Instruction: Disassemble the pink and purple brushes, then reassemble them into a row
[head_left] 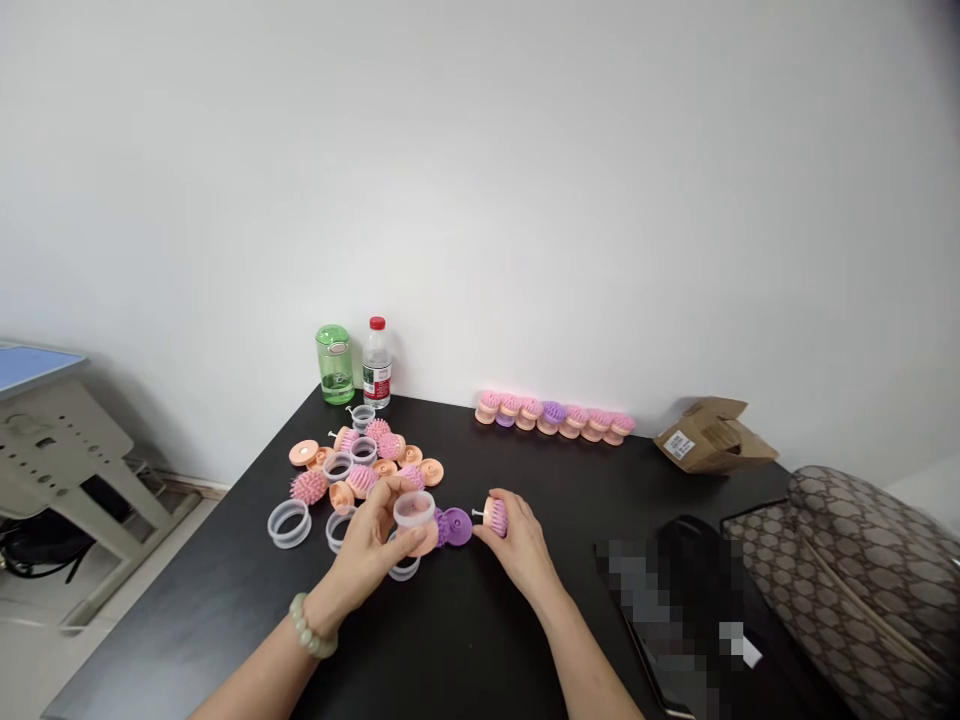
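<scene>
My left hand [371, 545] is closed around a translucent ring [414, 508] with a peach base [424, 539] against its underside. Between the fingers of my right hand [519, 540] is a pink bristle brush head [495, 515], tipped sideways so that its white stem points left. Behind and right of the left hand lies a purple disc [458, 526] beside a purple bristle piece [442, 528], partly hidden. Left of that hand spread loose pink bristle heads [309, 487], peach discs [304, 453] and clear rings [289, 524].
Along the wall stands a row of assembled brushes [555, 415]. A green container [334, 365] and a water bottle [377, 365] are at the back left. To the right are an opened cardboard box [712, 437], a blurred dark item [660, 620] and a patterned bag [862, 560].
</scene>
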